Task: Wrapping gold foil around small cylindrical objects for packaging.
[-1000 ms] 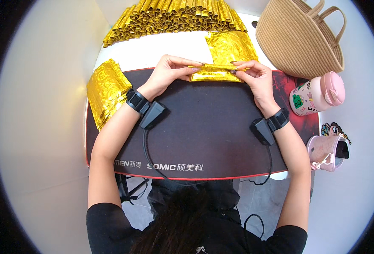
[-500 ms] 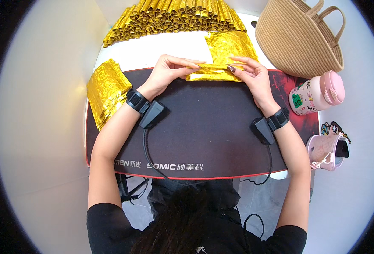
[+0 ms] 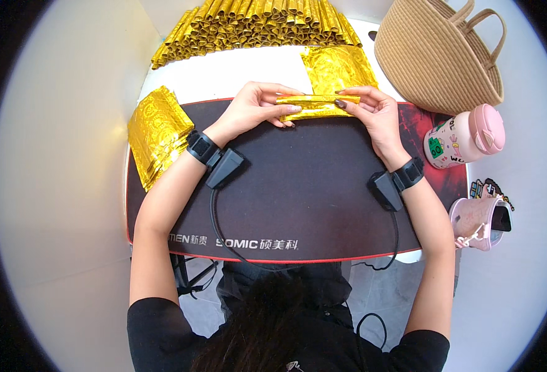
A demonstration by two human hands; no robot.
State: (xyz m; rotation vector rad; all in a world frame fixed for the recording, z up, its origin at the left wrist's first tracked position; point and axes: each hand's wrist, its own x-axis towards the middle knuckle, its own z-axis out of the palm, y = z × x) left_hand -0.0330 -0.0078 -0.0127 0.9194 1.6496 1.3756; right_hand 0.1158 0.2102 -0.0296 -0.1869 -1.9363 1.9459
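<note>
Between my two hands, at the far edge of the dark mat, is a partly rolled sheet of gold foil paper (image 3: 320, 106). My left hand (image 3: 266, 104) pinches its left end, thumb on the near side and fingers around and under it. At the other end my right hand (image 3: 372, 110) grips it with thumb and fingertips. Just beyond lies a flat stack of gold foil sheets (image 3: 340, 65). A second, fanned pile of gold foil paper (image 3: 158, 136) rests to the left, beside my left forearm.
Finished-looking gold foil rolls (image 3: 255, 28) are heaped along the back. A woven basket (image 3: 437, 59) stands at the back right. Nearer on the right are a pink-lidded bottle (image 3: 462, 139) and a pink cup (image 3: 472, 220) holding a dark object. Cables run from both wrist devices across the black mat (image 3: 298, 186).
My left hand has shifted slightly right, and its fingers now curl under the foil's left end. The right hand stays at the other end, with its fingers drawn in closer.
</note>
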